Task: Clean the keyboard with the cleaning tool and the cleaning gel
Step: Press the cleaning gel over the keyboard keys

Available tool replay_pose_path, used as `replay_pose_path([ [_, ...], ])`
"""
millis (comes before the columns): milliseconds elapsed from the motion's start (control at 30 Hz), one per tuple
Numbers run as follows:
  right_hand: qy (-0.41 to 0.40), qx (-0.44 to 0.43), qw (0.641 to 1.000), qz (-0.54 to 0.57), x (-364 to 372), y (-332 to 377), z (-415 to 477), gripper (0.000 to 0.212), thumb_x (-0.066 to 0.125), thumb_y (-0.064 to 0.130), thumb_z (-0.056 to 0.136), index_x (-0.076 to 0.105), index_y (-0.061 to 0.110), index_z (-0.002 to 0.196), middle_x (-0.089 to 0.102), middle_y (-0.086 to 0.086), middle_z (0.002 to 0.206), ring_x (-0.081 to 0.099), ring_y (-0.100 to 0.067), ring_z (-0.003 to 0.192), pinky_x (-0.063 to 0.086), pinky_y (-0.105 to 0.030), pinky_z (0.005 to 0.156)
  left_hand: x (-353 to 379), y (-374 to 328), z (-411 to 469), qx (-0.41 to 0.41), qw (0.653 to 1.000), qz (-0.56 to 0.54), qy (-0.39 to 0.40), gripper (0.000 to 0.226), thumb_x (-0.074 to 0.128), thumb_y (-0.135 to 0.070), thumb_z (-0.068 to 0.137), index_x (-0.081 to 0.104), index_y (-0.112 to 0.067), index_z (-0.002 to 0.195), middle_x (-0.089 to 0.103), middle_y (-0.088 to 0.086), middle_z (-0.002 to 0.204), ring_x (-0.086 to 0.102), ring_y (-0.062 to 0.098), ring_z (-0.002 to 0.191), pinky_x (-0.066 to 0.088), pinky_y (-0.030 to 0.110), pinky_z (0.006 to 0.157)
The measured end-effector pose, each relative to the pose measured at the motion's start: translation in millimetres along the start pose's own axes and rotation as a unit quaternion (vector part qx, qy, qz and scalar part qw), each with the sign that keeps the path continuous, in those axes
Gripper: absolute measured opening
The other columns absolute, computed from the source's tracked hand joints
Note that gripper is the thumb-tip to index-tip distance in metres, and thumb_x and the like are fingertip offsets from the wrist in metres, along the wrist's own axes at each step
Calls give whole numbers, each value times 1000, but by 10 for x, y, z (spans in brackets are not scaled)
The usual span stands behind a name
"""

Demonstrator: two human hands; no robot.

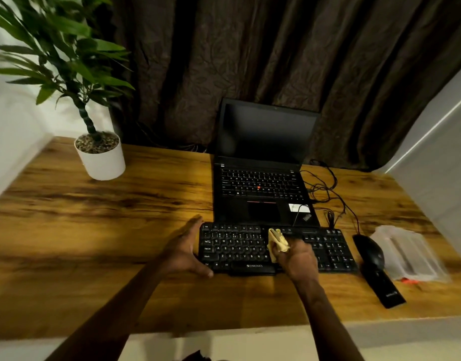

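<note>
Gel (pixel 278 243): pinched in right hand (pixel 297 259) fingers, lower centre, over keyboard (pixel 250 247).
Left hand (pixel 183 252): fingers straight, against keyboard's left edge.

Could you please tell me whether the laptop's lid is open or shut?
Open: the laptop lid stands raised behind its base, with the dark screen and the keys both showing.

One head view – high, tilted forward-down over the desk (pixel 94 243) (wide-angle, close)
</note>
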State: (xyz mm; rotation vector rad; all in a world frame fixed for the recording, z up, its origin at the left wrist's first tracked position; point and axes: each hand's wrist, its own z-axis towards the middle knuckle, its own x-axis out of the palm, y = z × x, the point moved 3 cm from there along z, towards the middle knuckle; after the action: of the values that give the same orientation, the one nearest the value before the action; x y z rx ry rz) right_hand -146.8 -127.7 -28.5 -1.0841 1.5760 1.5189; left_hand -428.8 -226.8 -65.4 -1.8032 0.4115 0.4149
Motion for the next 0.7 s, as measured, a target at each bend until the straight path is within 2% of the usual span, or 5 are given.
replay_pose_path([
  [133,45,-27,997,-57,141,270,-149,50,62,47,90,54,10,123,56,-11,120,52,-24,108,41,-30,89,9,10,21,1,1000,8,-16,153,99,-37,41,-1,-32,157,11,-12,161,16,10,146,23,21,113],
  [233,75,-80,992,-65,324,505,-235,49,58,47,93,51,13,128,54,-7,123,50,-20,112,41,-30,95,8,-7,23,2,1000,9,-24,152,99,-32,43,-1,-30,157,13,-11,161,16,6,141,21,17,109],
  [533,49,-71,992,-91,257,392,-123,53,58,51,91,52,16,130,59,-6,120,54,-20,108,46,-33,94,13,3,27,3,999,12,-29,150,99,-31,44,0,-28,157,7,-7,164,12,4,142,18,17,111],
  [633,77,-85,988,-103,393,559,-175,49,57,53,91,55,15,120,59,-3,112,55,-17,100,48,-31,91,3,3,21,-7,999,29,-28,155,98,-43,37,-1,-34,156,11,-7,163,15,15,148,23,29,117],
  [700,102,-103,983,-113,480,683,-214,46,55,51,92,52,15,121,55,-4,117,52,-18,105,45,-30,94,-2,6,9,-8,999,24,-19,159,96,-51,30,-2,-37,155,11,-7,164,14,17,149,24,36,119],
])
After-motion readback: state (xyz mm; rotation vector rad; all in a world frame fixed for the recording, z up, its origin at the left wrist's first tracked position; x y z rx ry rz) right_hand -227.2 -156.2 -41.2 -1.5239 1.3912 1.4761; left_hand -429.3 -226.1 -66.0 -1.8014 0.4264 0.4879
